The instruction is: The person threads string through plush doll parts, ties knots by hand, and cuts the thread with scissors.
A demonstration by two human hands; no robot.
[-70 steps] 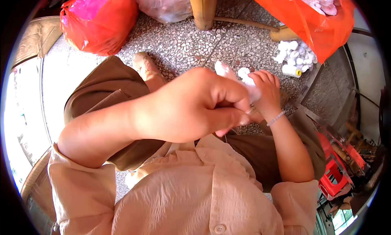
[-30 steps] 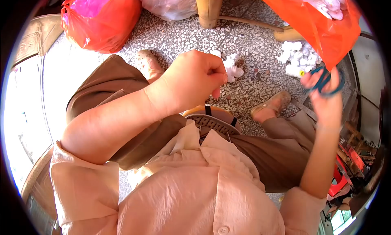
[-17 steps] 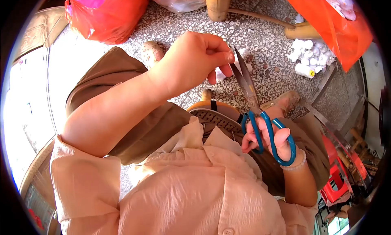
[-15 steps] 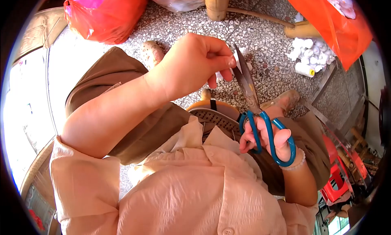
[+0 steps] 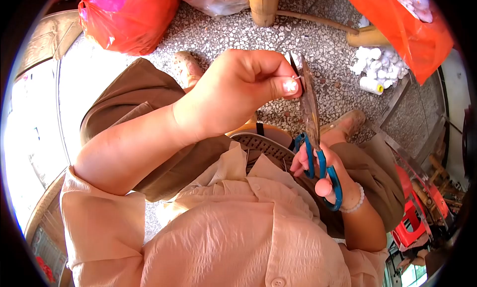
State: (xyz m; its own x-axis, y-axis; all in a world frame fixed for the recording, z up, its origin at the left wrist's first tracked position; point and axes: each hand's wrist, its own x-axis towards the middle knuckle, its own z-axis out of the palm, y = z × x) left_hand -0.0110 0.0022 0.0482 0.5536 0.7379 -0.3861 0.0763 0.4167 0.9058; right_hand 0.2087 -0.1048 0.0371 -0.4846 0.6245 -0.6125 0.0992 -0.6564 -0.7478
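Note:
My left hand is closed in a pinch, thumb against forefinger. A short bit of white thread sticks out at the fingertips, between the scissor blades. A white flower-like patch shows on the thumbnail. My right hand holds a pair of scissors by blue handles, thumb through one loop and fingers at the other. The dark, worn blades point away from me, parted slightly, with their tips beside my left thumb. Whatever else lies inside the left fingers is hidden.
A red plastic bag and a clear bag stand at the far left. Far right are an orange bag, a heap of white pieces and a thread spool. Bamboo legs stand ahead; a patterned round object sits between my knees.
My left hand has moved slightly right and toward me, its thumbnail turning up. The scissors have tilted more upright, and their blades now straddle the thread at the left fingertips.

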